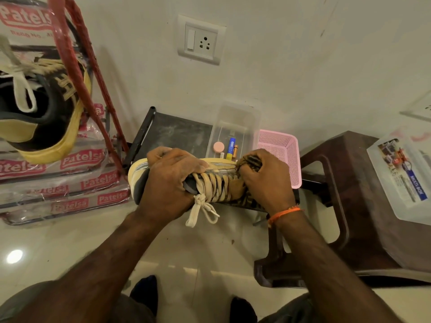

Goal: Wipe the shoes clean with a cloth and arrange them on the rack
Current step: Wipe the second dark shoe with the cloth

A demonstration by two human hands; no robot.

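A black and tan sneaker with cream laces [217, 186] is held sideways in front of me, above a low black table. My left hand [170, 180] grips it around the heel and collar. My right hand [263, 183] clutches a brown and black striped cloth [250, 163] and presses it against the toe end of the shoe. The matching sneaker [39, 108] sits high at the left on the red metal rack [77, 66], toe pointing down towards me.
The low black table [172, 134] against the wall carries a clear plastic box [235, 127] of small items and a pink basket [282, 155]. A brown plastic stool [345, 206] with a clear lidded box [401, 173] stands right. Wrapped packages [65, 183] are stacked left.
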